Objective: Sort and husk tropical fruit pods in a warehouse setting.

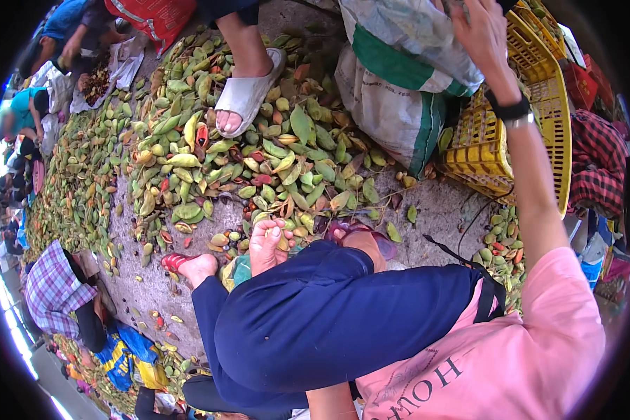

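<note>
White-and-green sack [392, 105], head view: stood upper right on floor [430, 241], beside yellow crate [477, 150]. Right arm [528, 175] stretched far up, right hand [481, 28] at sack's top; grip could not be told. Left hand [263, 246], well apart, fingers curled, contents unclear; bent leg [308, 315] hid its forearm. Green pods [182, 159] surrounded another person's sandalled foot [245, 98].

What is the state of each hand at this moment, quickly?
Left hand: fingers curled; whether it holds something cannot be told.
Right hand: at the white-and-green sack; whether it grips cannot be told.
</note>
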Demonstrator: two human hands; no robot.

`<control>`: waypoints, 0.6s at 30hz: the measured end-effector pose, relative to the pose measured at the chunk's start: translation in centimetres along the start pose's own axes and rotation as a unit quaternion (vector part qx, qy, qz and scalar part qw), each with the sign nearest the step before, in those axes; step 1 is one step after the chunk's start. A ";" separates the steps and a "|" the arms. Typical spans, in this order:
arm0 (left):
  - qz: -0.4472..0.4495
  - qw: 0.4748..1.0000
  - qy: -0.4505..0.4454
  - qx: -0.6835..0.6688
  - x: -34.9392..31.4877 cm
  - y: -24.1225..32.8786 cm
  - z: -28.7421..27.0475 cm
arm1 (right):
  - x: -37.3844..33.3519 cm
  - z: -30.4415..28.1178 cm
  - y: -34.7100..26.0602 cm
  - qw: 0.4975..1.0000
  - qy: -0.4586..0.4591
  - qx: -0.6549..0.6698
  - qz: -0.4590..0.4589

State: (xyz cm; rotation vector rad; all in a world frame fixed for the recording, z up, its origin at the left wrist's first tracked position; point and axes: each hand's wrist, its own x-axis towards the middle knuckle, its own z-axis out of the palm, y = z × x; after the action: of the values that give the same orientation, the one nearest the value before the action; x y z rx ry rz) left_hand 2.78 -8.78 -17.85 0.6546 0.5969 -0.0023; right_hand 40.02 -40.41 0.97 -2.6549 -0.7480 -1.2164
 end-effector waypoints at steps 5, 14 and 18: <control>-0.021 0.997 0.016 0.075 0.8 -2.0 0.8 | -12.7 1.5 -13.3 0.909 -0.233 0.343 -0.048; -0.030 0.973 -0.003 0.227 2.0 -4.5 3.6 | -26.8 12.4 -15.3 0.896 -0.368 0.241 0.053; 0.002 0.963 0.029 0.267 2.5 -3.9 6.8 | -20.9 6.6 -17.7 0.393 -0.606 0.620 0.307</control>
State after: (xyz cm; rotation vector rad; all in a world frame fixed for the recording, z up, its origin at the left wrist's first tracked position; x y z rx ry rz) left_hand 7.65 -15.32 -17.10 1.1832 0.6558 -0.1457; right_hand 24.30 -30.99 -20.44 -1.4855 -0.2754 1.2983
